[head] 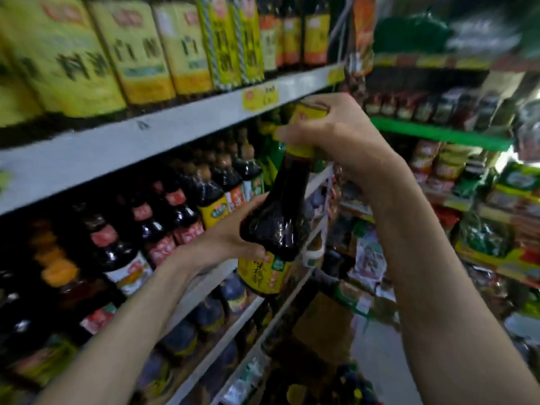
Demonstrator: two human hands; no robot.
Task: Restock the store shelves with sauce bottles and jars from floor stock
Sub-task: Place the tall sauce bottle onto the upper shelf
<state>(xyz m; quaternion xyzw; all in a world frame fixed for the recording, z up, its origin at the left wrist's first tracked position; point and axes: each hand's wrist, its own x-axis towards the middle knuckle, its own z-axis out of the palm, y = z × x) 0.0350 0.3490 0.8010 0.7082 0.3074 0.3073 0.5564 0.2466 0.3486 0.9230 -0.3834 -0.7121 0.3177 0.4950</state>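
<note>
Sauce bottle [274,217], dark, yellow-capped: was held aloft, near upright, just off the middle shelf [201,285] front edge. Left grip [230,238] wrapped round its shoulder, right grip [336,133] closed over the cap, probably steadying it for shelving.

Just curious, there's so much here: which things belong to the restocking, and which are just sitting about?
Part of the job: dark sauce bottle; left hand holding its body; right hand gripping its yellow cap; shelved dark bottles beside it.
Just sitting about: yellow-labelled containers on the top shelf; packets on the green-edged shelves.
</note>
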